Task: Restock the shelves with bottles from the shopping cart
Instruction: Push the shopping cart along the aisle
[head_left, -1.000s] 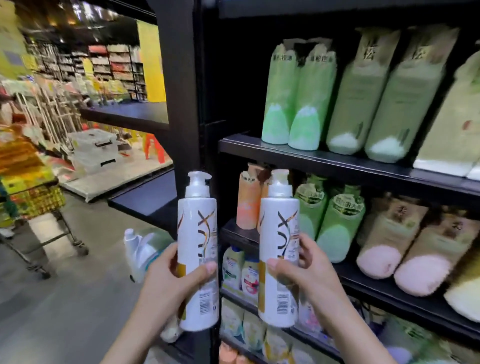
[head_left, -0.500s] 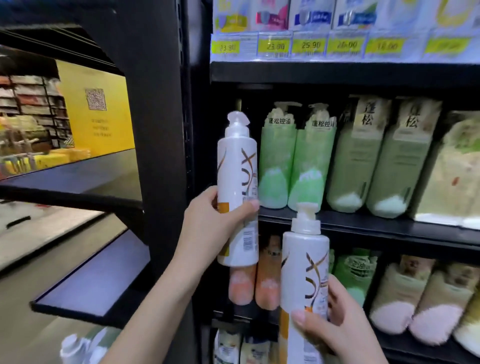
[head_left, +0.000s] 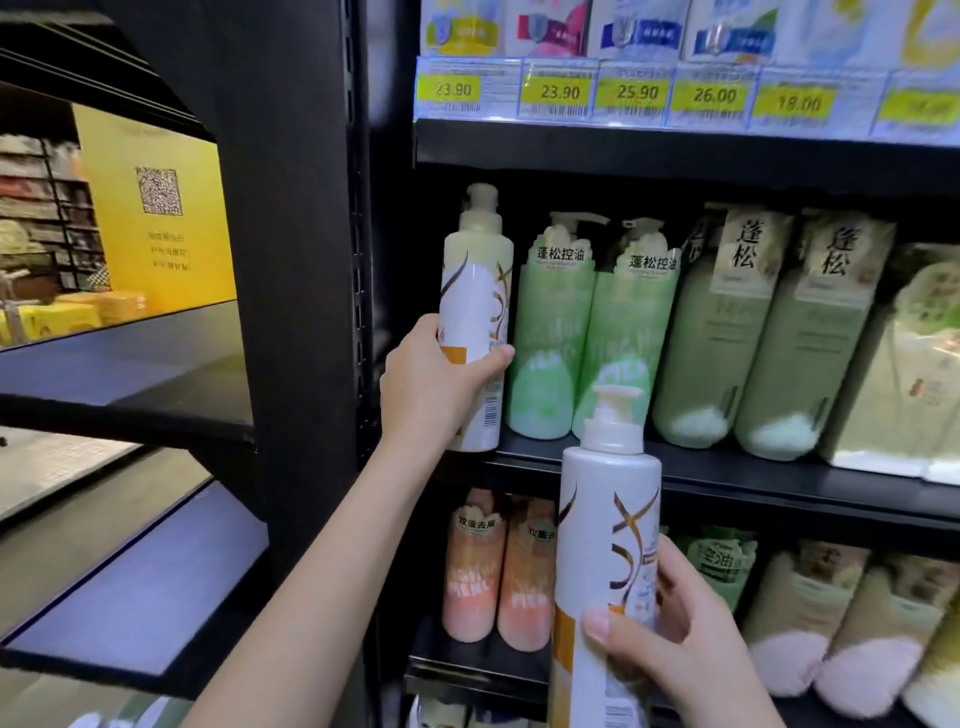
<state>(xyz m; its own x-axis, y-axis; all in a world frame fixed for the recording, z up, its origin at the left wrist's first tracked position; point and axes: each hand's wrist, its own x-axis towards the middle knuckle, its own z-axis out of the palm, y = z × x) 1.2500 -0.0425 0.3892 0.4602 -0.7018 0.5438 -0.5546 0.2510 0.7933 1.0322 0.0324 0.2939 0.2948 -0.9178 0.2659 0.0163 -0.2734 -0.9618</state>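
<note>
A white pump bottle (head_left: 475, 332) is gripped around its lower half by the left hand (head_left: 434, 387) and held upright at the left end of the middle shelf (head_left: 727, 480), just beside a row of green bottles (head_left: 550, 343). A second white pump bottle (head_left: 605, 561) is clasped by the right hand (head_left: 675, 639) lower down, in front of the shelf edge. Yellow price tags (head_left: 561, 92) are seen above.

Base of the white pump bottle (head_left: 605, 561) in the right hand (head_left: 685, 644) cut off by the bottom edge, small print on the price tags (head_left: 561, 93) blurred, top-shelf packs (head_left: 550, 26) cropped above, far aisle (head_left: 36, 208) perhaps shelving, too soft to tell.
</note>
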